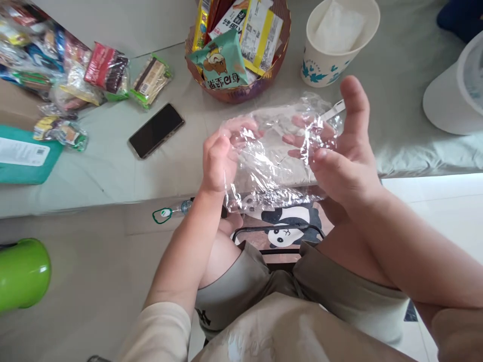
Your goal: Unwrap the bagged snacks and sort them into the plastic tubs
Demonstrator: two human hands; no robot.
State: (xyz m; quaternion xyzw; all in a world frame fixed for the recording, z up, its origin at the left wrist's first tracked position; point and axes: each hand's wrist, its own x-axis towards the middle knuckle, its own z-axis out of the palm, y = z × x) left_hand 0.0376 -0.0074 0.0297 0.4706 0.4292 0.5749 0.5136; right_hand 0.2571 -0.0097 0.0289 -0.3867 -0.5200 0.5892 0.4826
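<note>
A crinkled, see-through plastic bag [269, 161] is stretched between my two hands, over the front edge of the covered surface. My left hand [219, 161] is curled round its left side, thumb on the near face and fingers partly behind the film. My right hand [349, 161] is at the right side with its fingers apart. The thumb points away from me, and several fingertips show through the film. A thin white strip [332, 110] lies beside the right fingers; I cannot make out its kind.
A snack-filled bowl [230, 94] and a paper cup [320, 70] holding tissue stand behind my hands. At left lie a phone [156, 130], wrapped snacks [151, 80] and a teal package [49, 171]. A white bin-like container [441, 100] is at right. A green container [26, 274] is lower left.
</note>
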